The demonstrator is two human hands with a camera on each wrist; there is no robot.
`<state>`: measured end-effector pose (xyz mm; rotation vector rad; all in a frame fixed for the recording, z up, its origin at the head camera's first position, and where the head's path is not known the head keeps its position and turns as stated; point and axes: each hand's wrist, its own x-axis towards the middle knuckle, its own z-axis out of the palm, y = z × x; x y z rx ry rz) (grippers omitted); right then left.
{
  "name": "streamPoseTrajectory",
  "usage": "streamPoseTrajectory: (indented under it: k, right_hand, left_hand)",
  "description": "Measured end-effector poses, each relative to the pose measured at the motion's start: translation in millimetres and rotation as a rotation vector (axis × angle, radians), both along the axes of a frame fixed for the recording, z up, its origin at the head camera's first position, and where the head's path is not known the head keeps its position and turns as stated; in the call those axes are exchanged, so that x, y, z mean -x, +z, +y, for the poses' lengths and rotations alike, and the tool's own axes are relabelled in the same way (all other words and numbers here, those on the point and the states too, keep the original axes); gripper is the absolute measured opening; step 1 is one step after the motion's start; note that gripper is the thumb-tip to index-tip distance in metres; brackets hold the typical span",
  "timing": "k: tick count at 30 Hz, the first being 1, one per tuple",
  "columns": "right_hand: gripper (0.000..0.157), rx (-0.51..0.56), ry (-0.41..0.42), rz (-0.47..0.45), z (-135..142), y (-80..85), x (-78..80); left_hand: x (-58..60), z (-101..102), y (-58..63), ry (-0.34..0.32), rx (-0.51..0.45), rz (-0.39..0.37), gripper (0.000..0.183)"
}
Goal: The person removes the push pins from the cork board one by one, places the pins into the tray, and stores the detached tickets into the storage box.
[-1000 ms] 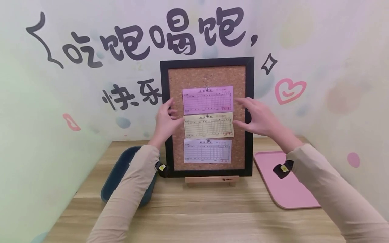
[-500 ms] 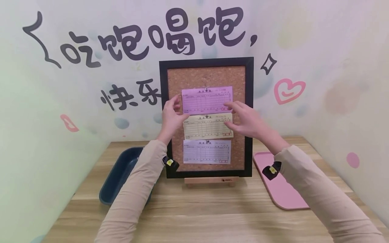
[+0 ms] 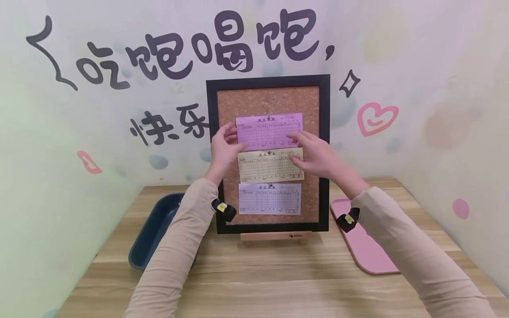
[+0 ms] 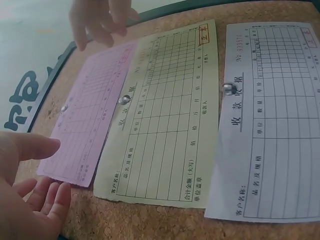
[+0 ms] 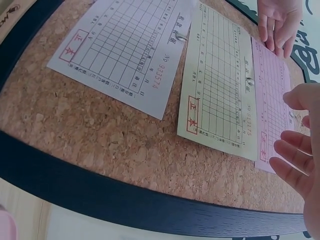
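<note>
Three printed receipt slips hang one above another on a black-framed corkboard [image 3: 270, 99]: a pink slip [image 3: 260, 132] on top, a yellow slip [image 3: 264, 168] in the middle, a white slip [image 3: 268, 201] lowest. Each has a silver pushpin at its top edge, such as the yellow slip's pin [image 4: 124, 100]. My left hand [image 3: 224, 152] is at the left end of the pink slip, thumb over its lower corner and fingers relaxed beside its edge. Over the right ends of the pink and yellow slips hovers my right hand [image 3: 318, 152], thumb and fingers spread apart.
The board leans on a small wooden easel [image 3: 274, 236] standing on a wood-grain table [image 3: 254, 282]. To the left is a dark blue tray [image 3: 137, 251], partly behind the left sleeve. A pink tray [image 3: 374, 256] lies to the right, partly under the right forearm. Behind is a wall with lettering [image 3: 234, 42].
My right hand has moved left, from beside the slips to over their right ends. My left hand has shifted slightly right and up toward the pink slip. The slips hang as before.
</note>
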<state>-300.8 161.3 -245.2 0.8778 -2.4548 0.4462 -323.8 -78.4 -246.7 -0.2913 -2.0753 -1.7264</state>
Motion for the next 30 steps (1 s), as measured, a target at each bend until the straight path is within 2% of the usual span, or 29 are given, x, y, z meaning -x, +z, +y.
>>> streamPoseTrajectory:
  k: [12, 17, 24, 30]
  right_hand:
    - [0.049, 0.036, -0.017, 0.014, -10.2, 3.9, 7.2]
    - [0.048, 0.052, -0.03, 0.062, -14.2, 6.8, 13.2]
    - [0.046, 0.133, -0.032, 0.128, -17.2, 11.5, 21.9]
    - [0.043, 0.174, -0.033, 0.104, -23.4, 14.7, 29.1]
  left_hand:
    - [0.3, -2.2, -1.9, 0.009, -0.005, -0.024, 0.054]
    - [1.2, -3.2, -5.9, 0.014, -0.014, -0.056, 0.05]
    - [2.8, -3.7, -12.4, 0.025, -0.038, -0.078, 0.034]
    - [2.8, -4.7, -17.8, -0.007, -0.03, -0.077, 0.032]
